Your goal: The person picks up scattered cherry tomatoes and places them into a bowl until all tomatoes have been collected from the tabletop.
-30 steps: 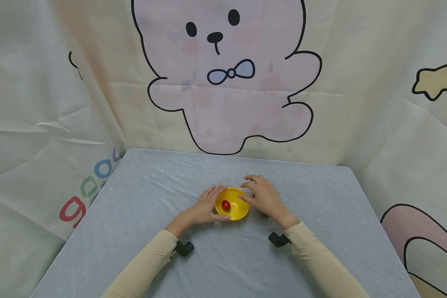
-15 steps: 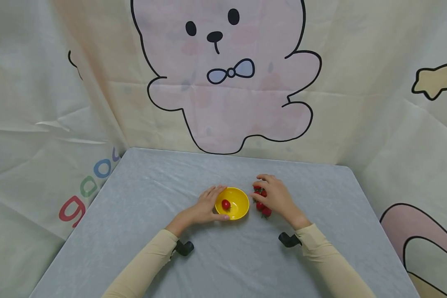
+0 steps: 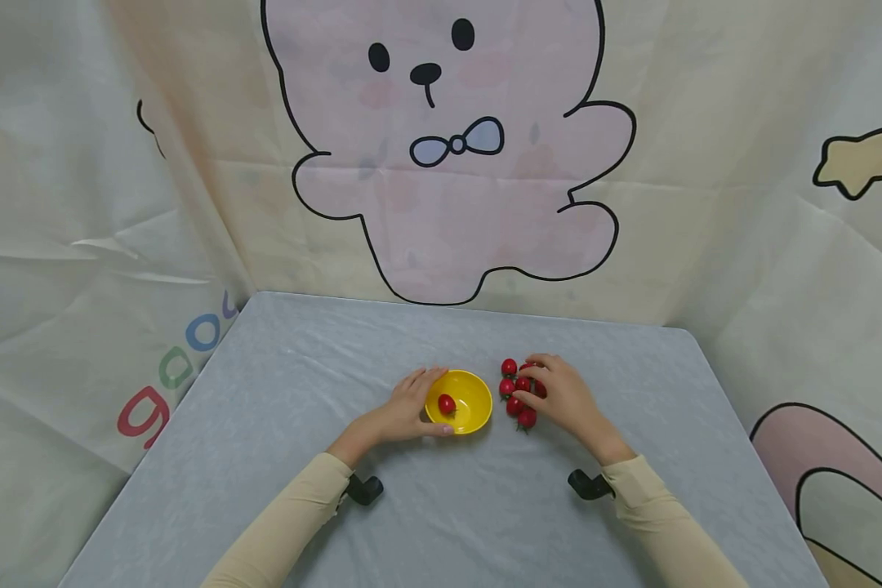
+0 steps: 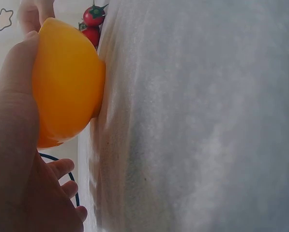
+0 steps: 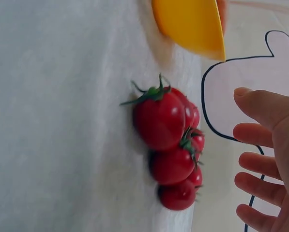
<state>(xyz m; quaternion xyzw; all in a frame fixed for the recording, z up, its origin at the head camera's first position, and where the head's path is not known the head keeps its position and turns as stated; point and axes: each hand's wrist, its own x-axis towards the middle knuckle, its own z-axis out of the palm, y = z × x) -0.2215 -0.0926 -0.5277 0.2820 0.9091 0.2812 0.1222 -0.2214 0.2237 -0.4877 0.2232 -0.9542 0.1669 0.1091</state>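
Observation:
A small yellow bowl point(image 3: 474, 402) stands on the table, with one red cherry tomato point(image 3: 446, 404) inside it. My left hand point(image 3: 399, 413) grips the bowl from the left, thumb along the near rim and fingers by the far rim. Just right of the bowl lies a cluster of several cherry tomatoes point(image 3: 514, 407), some with green stems. Over the right side of that cluster is my right hand point(image 3: 564, 398), partly covering it. The right wrist view shows its fingers point(image 5: 255, 164) spread and holding nothing, apart from the tomatoes point(image 5: 159, 120).
A pale grey cloth covers the table point(image 3: 323, 343). Behind it hangs a curtain point(image 3: 676, 196) printed with a pink bear, and more printed cloth hangs at both sides. A black wrist-camera mount point(image 3: 590, 485) juts from the right cuff.
My right hand has moved right, from beside the bowl's rim to over the tomato cluster, uncovering the tomatoes on the left. The left hand and bowl have stayed put.

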